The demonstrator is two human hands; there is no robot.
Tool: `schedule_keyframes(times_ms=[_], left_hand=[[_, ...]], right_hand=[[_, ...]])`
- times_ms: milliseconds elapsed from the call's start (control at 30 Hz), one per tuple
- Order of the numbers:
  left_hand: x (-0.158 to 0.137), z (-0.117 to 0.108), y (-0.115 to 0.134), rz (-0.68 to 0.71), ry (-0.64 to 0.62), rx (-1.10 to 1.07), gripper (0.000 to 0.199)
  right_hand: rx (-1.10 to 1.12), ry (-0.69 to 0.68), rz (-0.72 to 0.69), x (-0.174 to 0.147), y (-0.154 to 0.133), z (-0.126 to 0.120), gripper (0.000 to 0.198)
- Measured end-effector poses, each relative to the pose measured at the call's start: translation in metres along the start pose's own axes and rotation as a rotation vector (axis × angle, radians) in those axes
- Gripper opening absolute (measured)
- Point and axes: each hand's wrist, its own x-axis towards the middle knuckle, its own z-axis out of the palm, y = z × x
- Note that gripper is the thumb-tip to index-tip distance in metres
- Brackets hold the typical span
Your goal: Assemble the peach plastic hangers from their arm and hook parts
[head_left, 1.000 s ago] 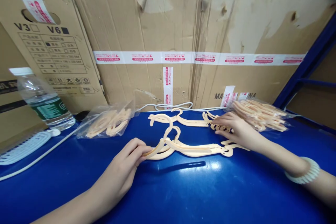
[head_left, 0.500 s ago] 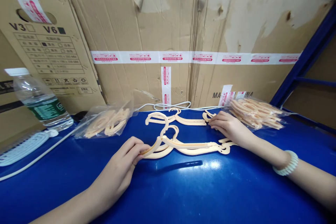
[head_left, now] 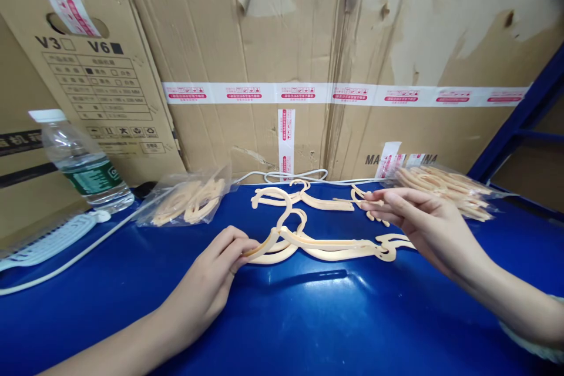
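Note:
My left hand (head_left: pixel 215 273) pinches the left arm of a beige plastic hanger (head_left: pixel 287 211), whose hook stands up from the table. Another hanger (head_left: pixel 275 257) lies beneath it, partly covered. The fingertips of my right hand (head_left: pixel 425 223) are pinched around a slim beige plastic piece (head_left: pixel 348 200), held just above the table; the fingers hide part of it. Behind the held hanger lies a further beige hanger (head_left: pixel 326 204). Small beige hanger parts (head_left: pixel 379 220) rest under my right fingertips, and a curved part (head_left: pixel 399 239) sits at the held hanger's right end.
Clear bags of beige parts lie at left (head_left: pixel 189 202) and right (head_left: pixel 449 188). A water bottle (head_left: pixel 90 173), a pale hairbrush (head_left: pixel 55 241) and a white cable (head_left: pixel 83 254) are at left. Cardboard (head_left: pixel 247 135) walls the back of the blue table (head_left: pixel 308 329).
My right hand has lifted and drawn back toward me from the small parts, now with a slim piece in its fingertips. My left hand keeps its grip on the hanger. The view has shifted slightly.

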Motion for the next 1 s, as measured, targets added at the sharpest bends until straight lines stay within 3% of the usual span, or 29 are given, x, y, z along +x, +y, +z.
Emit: schedule_keyframes(times_ms=[133, 267, 333, 467, 533, 833, 1000], left_hand=[[0.0, 0.003, -0.001, 0.005, 0.025, 0.0, 0.033], [0.001, 0.002, 0.0, -0.002, 0.022, -0.002, 0.032], [0.001, 0.0, 0.001, 0.002, 0.019, 0.001, 0.031], [0.001, 0.0, 0.001, 0.015, 0.028, 0.011, 0.03], [0.002, 0.0, 0.001, 0.014, 0.034, 0.015, 0.03], [0.001, -0.001, 0.001, 0.011, 0.039, 0.014, 0.029], [0.001, -0.001, 0.0, 0.036, 0.062, 0.026, 0.03]], right_hand=[[0.059, -0.033, 0.079, -0.005, 0.007, 0.003, 0.033], [0.036, 0.007, 0.085, -0.006, 0.018, 0.0, 0.069], [0.036, -0.005, 0.128, -0.005, 0.022, -0.001, 0.077], [0.089, -0.126, 0.262, -0.003, 0.022, -0.001, 0.04], [0.127, -0.173, 0.279, -0.003, 0.02, 0.0, 0.033], [-0.041, -0.328, 0.291, -0.004, 0.009, 0.007, 0.042], [-0.021, -0.329, 0.303, -0.005, 0.009, 0.006, 0.04]])
